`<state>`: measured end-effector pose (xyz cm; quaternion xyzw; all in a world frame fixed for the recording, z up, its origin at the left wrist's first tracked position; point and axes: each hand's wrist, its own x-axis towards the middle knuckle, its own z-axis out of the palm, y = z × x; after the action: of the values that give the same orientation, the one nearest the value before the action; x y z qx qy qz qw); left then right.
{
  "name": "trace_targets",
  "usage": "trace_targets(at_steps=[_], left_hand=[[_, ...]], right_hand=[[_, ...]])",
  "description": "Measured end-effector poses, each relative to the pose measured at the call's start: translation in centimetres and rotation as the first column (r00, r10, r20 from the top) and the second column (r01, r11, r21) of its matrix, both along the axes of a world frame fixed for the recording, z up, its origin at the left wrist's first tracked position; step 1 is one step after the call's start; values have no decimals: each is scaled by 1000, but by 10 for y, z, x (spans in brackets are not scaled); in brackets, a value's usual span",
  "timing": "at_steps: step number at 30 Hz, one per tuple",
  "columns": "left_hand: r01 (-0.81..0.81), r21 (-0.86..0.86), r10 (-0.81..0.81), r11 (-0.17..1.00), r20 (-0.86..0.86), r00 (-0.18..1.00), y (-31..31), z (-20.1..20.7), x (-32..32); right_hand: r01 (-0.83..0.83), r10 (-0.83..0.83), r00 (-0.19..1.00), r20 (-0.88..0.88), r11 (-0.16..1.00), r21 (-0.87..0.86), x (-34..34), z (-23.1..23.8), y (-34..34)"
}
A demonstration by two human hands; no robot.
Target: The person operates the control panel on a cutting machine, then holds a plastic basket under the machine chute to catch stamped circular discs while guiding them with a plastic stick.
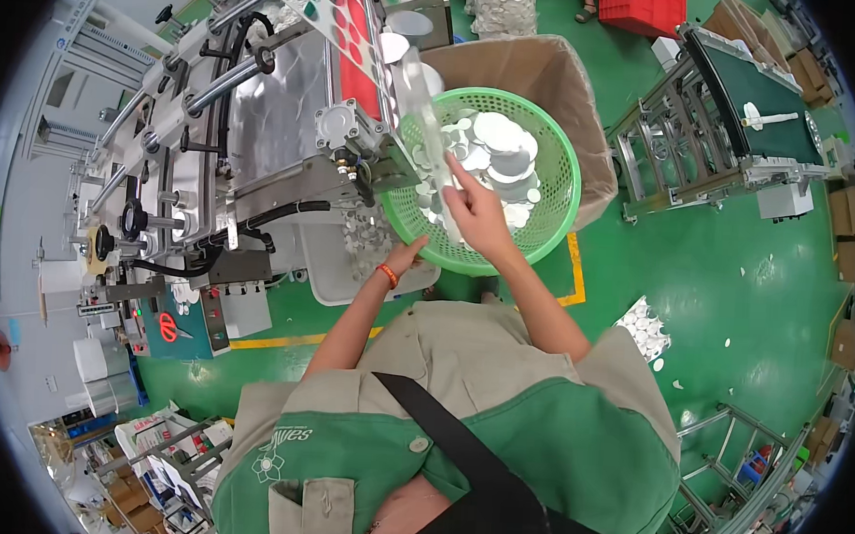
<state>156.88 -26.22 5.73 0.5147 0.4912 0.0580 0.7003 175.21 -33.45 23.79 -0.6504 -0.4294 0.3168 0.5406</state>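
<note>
A round green plastic basket [570, 168] sits in front of me, holding many white and silvery flat discs [502, 140] of different sizes. My right hand [478, 216] is over the basket, closed around a long, translucent whitish strip [424, 112]. The strip slants from the hand up toward the machine's edge; its exact kind is unclear. My left hand [406, 254], with an orange band at the wrist, grips the basket's near left rim. Its fingers are partly hidden by the rim.
Left of the basket stands a metal machine [271, 114] with a red roller [356, 60]. A large lined carton [594, 131] surrounds the basket's far side. A white tray [325, 286] lies below the machine. At right are a conveyor [746, 100] and discs [645, 329] on the green floor.
</note>
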Motion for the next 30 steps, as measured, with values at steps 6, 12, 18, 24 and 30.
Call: trace_targets(at_steps=[6,12,18,24,30], left_hand=[[-16,-19,16,1000,-13,1000,-2,1,-1],[-26,-27,26,999,20,999,2,-1,-1],[-16,-30,17,999,15,1000,0,-3,0],[28,-21,-28,999,13,1000,3,-5,-1],[-17,35,16,999,11,1000,-2,-10,-6]], right_hand=[[-83,98,990,105,987,-137,-13,-60,7],[-17,20,993,112,999,-28,1,3,14],[-45,59,977,204,996,-74,-9,-63,25],[10,-4,989,147,999,-35,5,0,27],[-17,27,980,196,999,-51,-17,-51,30]])
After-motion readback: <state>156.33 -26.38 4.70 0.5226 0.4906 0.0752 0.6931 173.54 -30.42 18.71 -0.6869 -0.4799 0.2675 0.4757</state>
